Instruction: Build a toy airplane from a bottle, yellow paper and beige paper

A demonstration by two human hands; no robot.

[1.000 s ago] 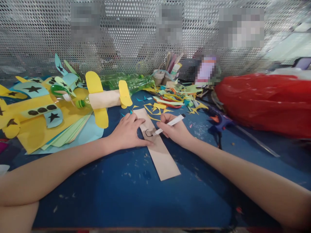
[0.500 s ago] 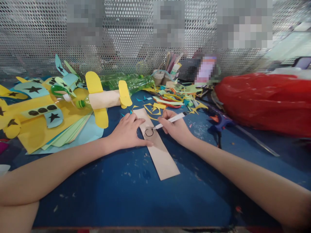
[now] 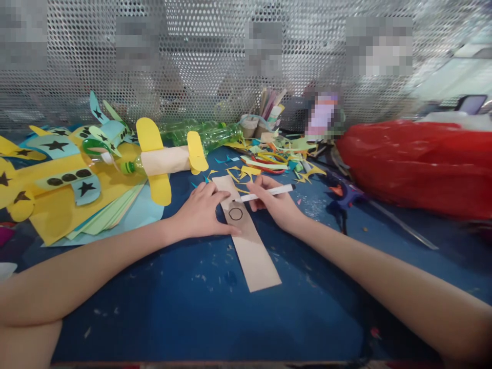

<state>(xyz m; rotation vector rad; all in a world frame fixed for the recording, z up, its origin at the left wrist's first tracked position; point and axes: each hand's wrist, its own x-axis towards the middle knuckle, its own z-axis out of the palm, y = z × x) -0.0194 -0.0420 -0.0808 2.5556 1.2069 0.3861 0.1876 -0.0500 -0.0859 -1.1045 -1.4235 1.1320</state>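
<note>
A pale beige paper strip (image 3: 255,256) lies slantwise on the blue table, with a black outlined circle drawn near its middle. My left hand (image 3: 205,211) rests flat along the strip's left edge, thumb and fingers spread and pressing on it. Pinched in my right hand (image 3: 274,202) is a white marker pen (image 3: 273,192), its black end pointing up to the right. The pen's tip is at the strip just above the circle; whether it touches the paper I cannot tell.
To the left is a bottle plane with yellow wings (image 3: 151,138), beside decorated paper planes (image 3: 57,146) and stacked coloured sheets (image 3: 107,215). Green bottles (image 3: 223,136) and paper scraps (image 3: 269,159) lie behind. A purple glue gun (image 3: 348,195) and red plastic bag (image 3: 415,166) are right.
The circle's outline, open at its right side before, is now closed. My right hand has moved the pen tip up and left, from the circle's edge to above it.
</note>
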